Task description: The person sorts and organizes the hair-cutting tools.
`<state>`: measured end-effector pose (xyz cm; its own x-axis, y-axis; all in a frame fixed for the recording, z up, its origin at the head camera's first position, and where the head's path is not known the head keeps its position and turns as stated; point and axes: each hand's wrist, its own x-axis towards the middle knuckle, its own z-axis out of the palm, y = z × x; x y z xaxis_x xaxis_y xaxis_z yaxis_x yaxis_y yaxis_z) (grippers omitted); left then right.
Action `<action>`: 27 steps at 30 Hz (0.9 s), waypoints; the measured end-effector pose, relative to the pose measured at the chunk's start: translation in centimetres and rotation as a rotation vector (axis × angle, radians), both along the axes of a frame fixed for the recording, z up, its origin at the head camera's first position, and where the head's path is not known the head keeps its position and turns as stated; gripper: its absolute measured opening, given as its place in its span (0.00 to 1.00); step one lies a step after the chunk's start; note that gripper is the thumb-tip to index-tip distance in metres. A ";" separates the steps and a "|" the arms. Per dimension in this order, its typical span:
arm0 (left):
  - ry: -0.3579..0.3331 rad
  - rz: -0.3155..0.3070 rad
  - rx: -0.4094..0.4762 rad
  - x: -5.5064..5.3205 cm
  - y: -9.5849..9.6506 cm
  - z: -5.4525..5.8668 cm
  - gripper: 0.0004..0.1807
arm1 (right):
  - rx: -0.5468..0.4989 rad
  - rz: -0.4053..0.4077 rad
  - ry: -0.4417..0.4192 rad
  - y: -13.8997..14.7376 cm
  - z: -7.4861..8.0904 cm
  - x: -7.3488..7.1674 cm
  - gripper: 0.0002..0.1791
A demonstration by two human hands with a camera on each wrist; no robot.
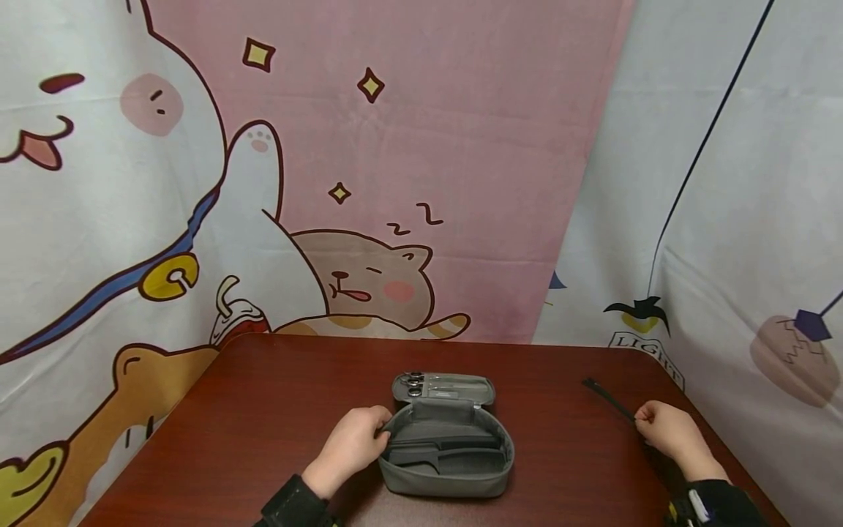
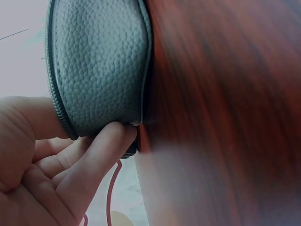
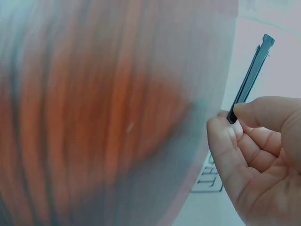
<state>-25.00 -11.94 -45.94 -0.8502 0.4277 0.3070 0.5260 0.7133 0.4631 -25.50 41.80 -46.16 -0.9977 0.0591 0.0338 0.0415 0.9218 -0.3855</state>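
Note:
A grey zip case [image 1: 444,483] stands with its lid up on the brown table. Scissors [image 1: 413,383] sit in the lid beneath a clear pocket. Dark combs [image 1: 454,443] seem to lie inside the case body. My left hand [image 1: 352,443] pinches the case's left end, with thumb and fingers at its zipped rim and side in the left wrist view. To the right, my right hand [image 1: 672,432] pinches one end of a slim black hair clip [image 3: 254,70] between thumb and forefinger. The clip points away from that hand, up off the tabletop.
The brown table [image 1: 296,373] has rounded far corners. Behind it hangs a pink and white cartoon cloth [image 1: 500,146], which also runs along the right side. A dark sleeve covers each wrist.

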 end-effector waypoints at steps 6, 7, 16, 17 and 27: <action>0.003 0.005 -0.007 0.0 0.0 0.1 0.08 | -0.039 0.005 0.048 -1.9 0.5 -0.1 0.05; 0.003 0.005 -0.009 0.0 0.0 0.1 0.08 | -0.045 0.007 0.054 -2.2 0.6 -0.1 0.05; 0.006 0.004 -0.008 0.1 0.0 0.2 0.07 | -0.071 0.048 0.140 -5.5 1.9 0.0 0.03; 0.009 0.005 -0.010 0.1 0.0 0.2 0.07 | -0.072 0.055 0.152 -5.8 2.0 0.1 0.03; 0.019 0.010 -0.012 0.1 0.1 0.1 0.07 | -0.094 0.113 0.208 -8.8 2.7 0.4 0.03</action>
